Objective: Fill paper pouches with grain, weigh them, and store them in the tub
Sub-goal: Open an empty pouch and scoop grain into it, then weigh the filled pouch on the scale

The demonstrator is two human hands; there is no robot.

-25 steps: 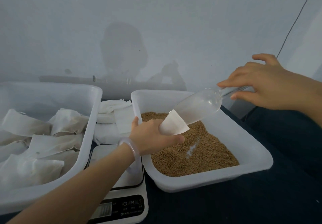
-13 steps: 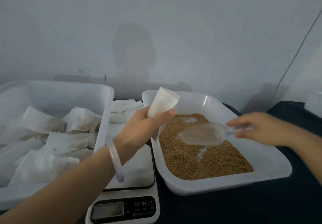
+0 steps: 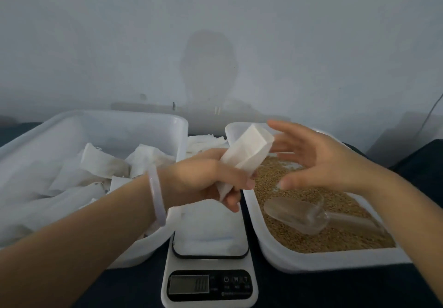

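Over the twelve o'clock end of the scale (image 3: 208, 233), the left hand (image 3: 208, 180) grips the pouch (image 3: 249, 154) tilted toward one o'clock, right hand (image 3: 321, 164) open beside it; further tilt could spill grain (image 3: 347, 236).

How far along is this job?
Done: filled white paper pouches lie in the left translucent tub. In hand: left hand grips one more paper pouch, open right hand beside it; clear plastic scoop rests on the grain. Left: weighing it on the white digital scale, storing.
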